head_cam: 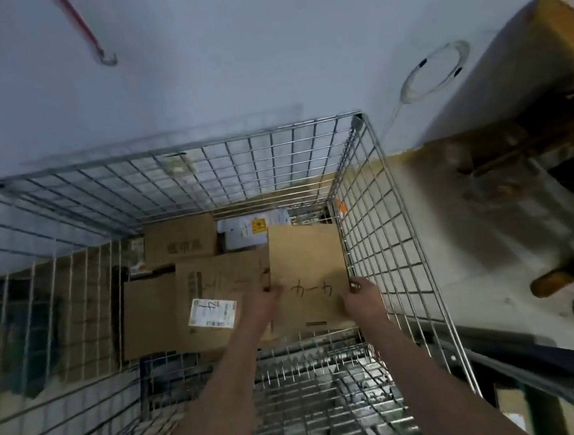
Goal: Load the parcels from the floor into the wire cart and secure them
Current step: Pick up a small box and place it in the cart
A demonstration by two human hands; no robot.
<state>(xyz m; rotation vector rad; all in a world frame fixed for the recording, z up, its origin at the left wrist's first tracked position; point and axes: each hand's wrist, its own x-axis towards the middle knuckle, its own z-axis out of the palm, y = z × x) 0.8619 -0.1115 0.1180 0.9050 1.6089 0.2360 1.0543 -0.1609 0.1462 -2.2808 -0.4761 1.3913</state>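
Both hands reach down into the wire cart at center frame, gripping a flat cardboard parcel: left hand closed on its left edge, right hand closed on its lower right corner. The parcel sits tight against the cart's right mesh wall. Other boxes fill the bottom left; a labeled box lies just left of it. Little free room remains.

Pale grey-blue wall fills the upper field under dim, cool light. Red strap with metal hook hangs at 11 o'clock. Coiled white cable lies at 2 o'clock. Blurred brown shapes, possibly cardboard, occupy 3 o'clock.
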